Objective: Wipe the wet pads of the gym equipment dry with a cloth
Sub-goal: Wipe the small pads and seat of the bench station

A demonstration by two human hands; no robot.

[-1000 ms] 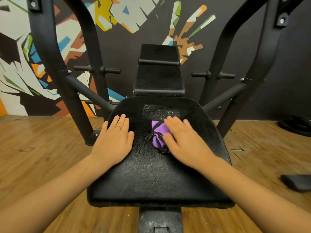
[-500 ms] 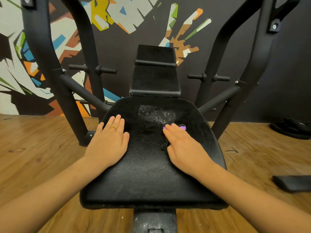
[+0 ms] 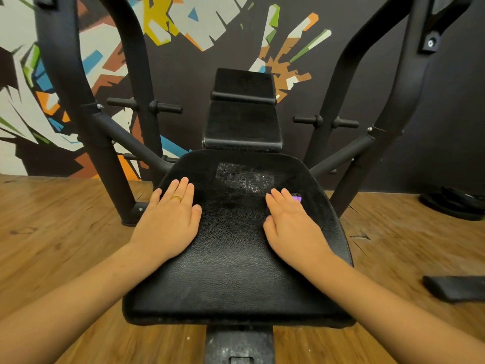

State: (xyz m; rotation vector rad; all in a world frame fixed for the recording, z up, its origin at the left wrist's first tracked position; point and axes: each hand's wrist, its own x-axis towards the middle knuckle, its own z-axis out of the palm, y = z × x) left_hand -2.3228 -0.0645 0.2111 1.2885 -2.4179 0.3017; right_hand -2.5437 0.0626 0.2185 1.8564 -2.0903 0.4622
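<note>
two bare hands lie flat on the black seat pad [image 3: 231, 271] of a gym machine. the left grip [image 3: 170, 219] is released, fingers straight and holding nothing, and rests palm down on the pad with a gold ring [image 3: 177, 198] on one finger. the right grip [image 3: 291, 227] is also released. its straight fingers press down on a purple cloth [image 3: 296, 198], and only a small corner of the cloth shows just past the fingertips. the rest is hidden under the hand.

a wet patch [image 3: 244, 177] of droplets glistens just ahead of the right grip and to its left, between both grips and the pad's far edge. further ahead of both grips stands an upright back pad [image 3: 242, 122]. whether it is wet cannot be told.

the cloth is pinned under a flat palm, not clasped, so a forward stroke could let the hand slide off it and smear water with bare skin. so little cloth is exposed that it may miss the edges of the patch and leave streaks. pushing water away from the grip could send it over the far edge into the gap below the back pad. the left grip, leaning on smooth vinyl, might slip if moisture spreads beneath it.
</note>
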